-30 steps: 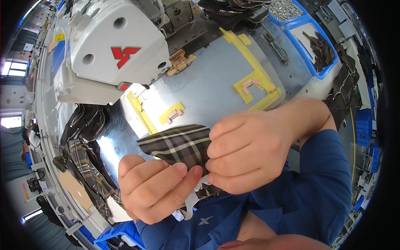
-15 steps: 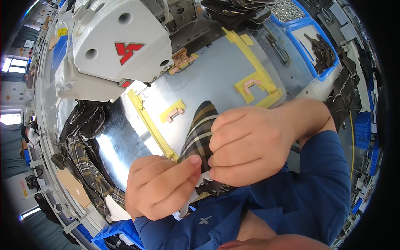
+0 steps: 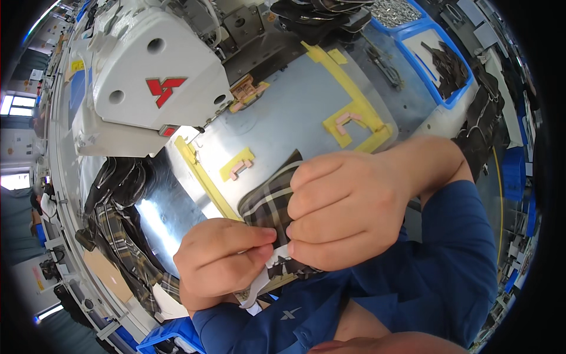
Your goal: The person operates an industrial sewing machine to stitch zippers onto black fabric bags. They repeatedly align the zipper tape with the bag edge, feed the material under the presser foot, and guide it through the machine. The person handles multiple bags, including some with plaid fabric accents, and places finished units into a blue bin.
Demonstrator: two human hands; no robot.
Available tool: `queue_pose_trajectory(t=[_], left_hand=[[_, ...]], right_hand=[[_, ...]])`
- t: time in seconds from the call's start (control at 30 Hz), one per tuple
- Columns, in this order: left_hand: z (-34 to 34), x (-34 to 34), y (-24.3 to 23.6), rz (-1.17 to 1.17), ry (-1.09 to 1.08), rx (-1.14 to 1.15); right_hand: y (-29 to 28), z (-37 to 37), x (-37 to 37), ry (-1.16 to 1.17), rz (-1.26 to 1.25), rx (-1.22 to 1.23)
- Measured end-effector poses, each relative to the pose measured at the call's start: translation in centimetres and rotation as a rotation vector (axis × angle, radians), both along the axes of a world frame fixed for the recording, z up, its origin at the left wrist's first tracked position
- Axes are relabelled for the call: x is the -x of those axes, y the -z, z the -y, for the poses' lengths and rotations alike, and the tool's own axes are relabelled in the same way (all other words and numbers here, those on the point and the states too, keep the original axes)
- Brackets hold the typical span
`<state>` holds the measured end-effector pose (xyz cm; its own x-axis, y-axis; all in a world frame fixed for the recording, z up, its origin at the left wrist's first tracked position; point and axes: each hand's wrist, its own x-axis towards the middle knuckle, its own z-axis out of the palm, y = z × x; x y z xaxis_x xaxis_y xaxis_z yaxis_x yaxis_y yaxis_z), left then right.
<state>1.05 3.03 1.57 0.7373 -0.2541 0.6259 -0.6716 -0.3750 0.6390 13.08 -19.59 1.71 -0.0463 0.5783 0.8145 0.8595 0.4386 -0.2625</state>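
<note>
Left grip (image 3: 221,256) pinches plaid fabric (image 3: 265,203); right grip (image 3: 351,209) clutches it too.

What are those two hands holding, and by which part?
Dark plaid cloth: the left hand pinches its lower left part, the right hand its right side.

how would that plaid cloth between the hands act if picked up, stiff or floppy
The plaid cloth is probably floppy, since it bows and its edge curves beyond the left hand and right hand. It looks thin, so likely light for its size. Pushed across the smooth-looking metal plate, it might slide or crumple.
</note>
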Motion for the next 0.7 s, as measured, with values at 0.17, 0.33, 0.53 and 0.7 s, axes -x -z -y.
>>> queue_pose_trajectory(t=[0.17, 0.33, 0.53, 0.7], left_hand=[[0.1, -0.4, 0.9, -0.063, 0.1, 0.206], [0.1, -0.6, 2.6, 0.197, 0.074, 0.01], [-0.1, -0.3, 2.1, 0.226, 0.057, -0.074], [-0.1, -0.4, 1.2, 0.169, -0.012, -0.137]], right_hand=[[-0.1, 0.1, -0.2, 0.106, 0.08, -0.068], [0.1, 0.0, 0.4, 0.137, 0.151, -0.132], [0.7, -0.8, 0.5, 0.088, 0.051, -0.152], [1.3, -1.1, 0.2, 0.042, 0.011, -0.135]])
